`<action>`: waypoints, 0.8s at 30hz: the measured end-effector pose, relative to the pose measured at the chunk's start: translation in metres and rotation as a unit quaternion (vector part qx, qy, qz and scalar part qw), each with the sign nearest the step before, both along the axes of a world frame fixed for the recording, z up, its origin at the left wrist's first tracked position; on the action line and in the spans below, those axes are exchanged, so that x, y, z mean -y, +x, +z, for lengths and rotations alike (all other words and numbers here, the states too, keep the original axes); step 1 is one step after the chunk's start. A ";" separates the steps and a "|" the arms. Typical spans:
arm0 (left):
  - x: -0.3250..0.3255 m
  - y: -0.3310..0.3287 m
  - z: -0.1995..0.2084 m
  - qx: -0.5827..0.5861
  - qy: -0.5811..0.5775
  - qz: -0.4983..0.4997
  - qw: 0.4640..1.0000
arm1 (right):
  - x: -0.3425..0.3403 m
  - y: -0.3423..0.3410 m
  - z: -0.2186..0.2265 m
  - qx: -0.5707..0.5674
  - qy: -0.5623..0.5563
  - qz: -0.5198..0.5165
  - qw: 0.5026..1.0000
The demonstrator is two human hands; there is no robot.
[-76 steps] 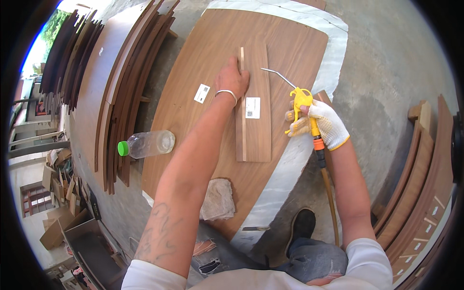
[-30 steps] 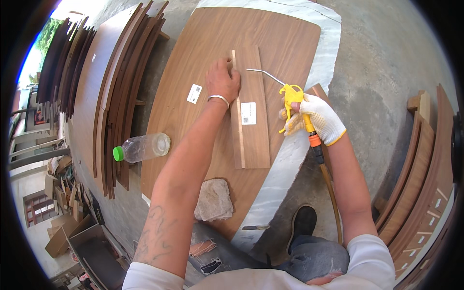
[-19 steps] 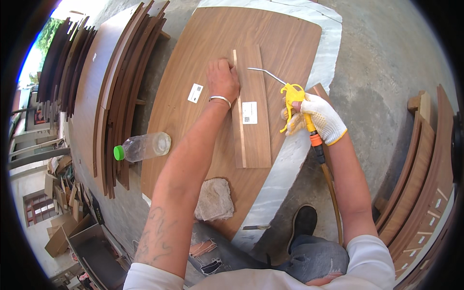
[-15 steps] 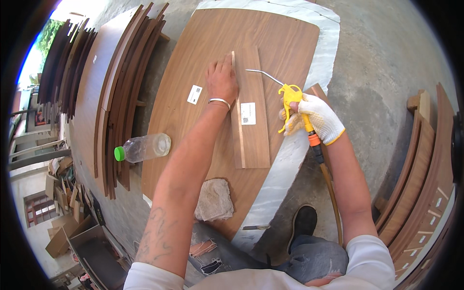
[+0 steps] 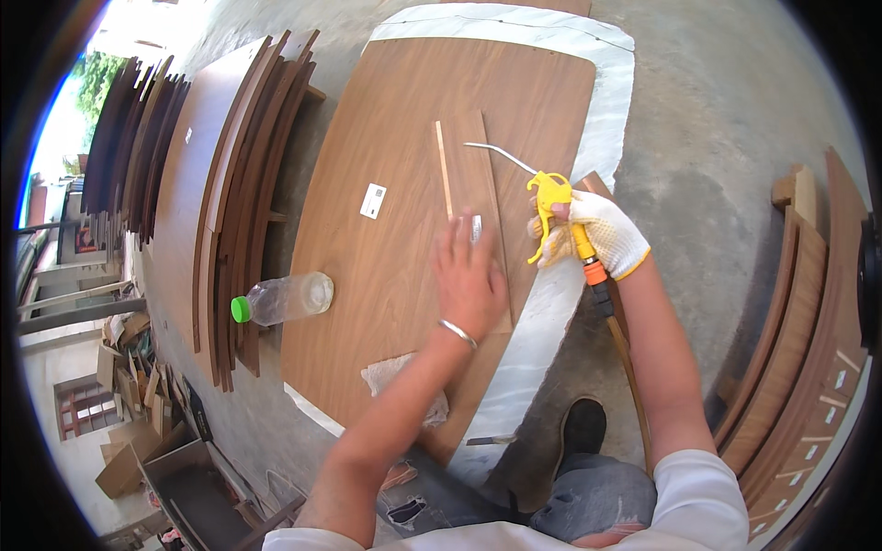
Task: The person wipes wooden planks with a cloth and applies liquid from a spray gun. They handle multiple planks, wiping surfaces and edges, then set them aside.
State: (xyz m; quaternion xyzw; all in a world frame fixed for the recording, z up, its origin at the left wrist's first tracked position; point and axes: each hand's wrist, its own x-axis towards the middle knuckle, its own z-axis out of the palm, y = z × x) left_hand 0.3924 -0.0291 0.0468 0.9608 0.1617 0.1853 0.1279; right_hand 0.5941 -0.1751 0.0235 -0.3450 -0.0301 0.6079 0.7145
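Observation:
My right hand (image 5: 597, 228), in a white knitted glove with a yellow cuff, grips a yellow air blow gun (image 5: 551, 190). Its thin bent metal nozzle points left, over the narrow wooden board (image 5: 467, 156). That board lies on a large brown wood panel (image 5: 386, 119) with curved edges. Bare but for a silver bracelet at the wrist, my left hand (image 5: 467, 280) is over the board's middle, fingers stretched out and slightly blurred. It partly covers the board's white label (image 5: 476, 230); whether it presses on the wood, I cannot tell.
A folded cloth (image 5: 404, 381) lies partly under my left forearm. On the panel's left edge rests a clear bottle with a green cap (image 5: 292, 299). Curved panels (image 5: 230, 184) stand stacked at left, more boards (image 5: 795, 294) at right. A brown hose (image 5: 629, 376) trails down from the gun.
My left hand has moved from the narrow board's far left edge nearer to me, onto its middle, over the label. The blow gun stays in my right hand, almost unmoved.

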 end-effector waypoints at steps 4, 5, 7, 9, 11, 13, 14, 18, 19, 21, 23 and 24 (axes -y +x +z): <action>0.090 -0.049 0.012 0.050 -0.241 -0.048 0.968 | 0.001 0.002 -0.005 -0.070 0.097 -0.039 0.992; 0.119 -0.064 0.007 -0.005 -0.402 -0.015 0.915 | 0.002 0.004 -0.006 -0.060 0.085 -0.038 0.994; 0.165 -0.082 0.002 -0.224 -0.603 0.023 0.765 | 0.001 0.003 -0.010 -0.046 0.063 -0.034 0.996; 0.215 -0.102 -0.040 -0.257 -0.701 0.025 0.665 | -0.007 -0.003 0.001 -0.052 0.064 -0.034 0.996; 0.254 -0.085 -0.065 -0.251 -0.725 0.046 0.640 | -0.007 -0.005 0.007 -0.046 0.057 -0.037 0.997; 0.287 -0.075 -0.112 -0.193 -0.762 0.088 0.612 | -0.013 -0.008 0.013 -0.033 0.050 -0.031 0.998; 0.290 -0.063 -0.110 -0.176 -0.774 0.080 0.604 | -0.004 -0.003 0.007 -0.029 0.058 -0.035 0.997; 0.273 -0.009 -0.093 -0.134 -0.827 0.150 0.525 | -0.003 -0.002 0.001 -0.022 0.067 -0.036 0.997; 0.268 -0.004 -0.091 -0.127 -0.839 0.193 0.493 | -0.009 -0.006 0.007 -0.031 0.067 -0.032 0.997; 0.264 0.002 -0.087 -0.107 -0.838 0.223 0.487 | -0.011 -0.012 0.014 -0.050 0.057 -0.032 0.997; 0.261 -0.006 -0.070 -0.063 -0.846 0.212 0.486 | -0.006 -0.011 0.018 -0.035 0.051 -0.010 0.998; 0.260 -0.009 -0.063 -0.062 -0.847 0.202 0.488 | -0.004 -0.014 0.019 -0.029 0.049 -0.001 0.998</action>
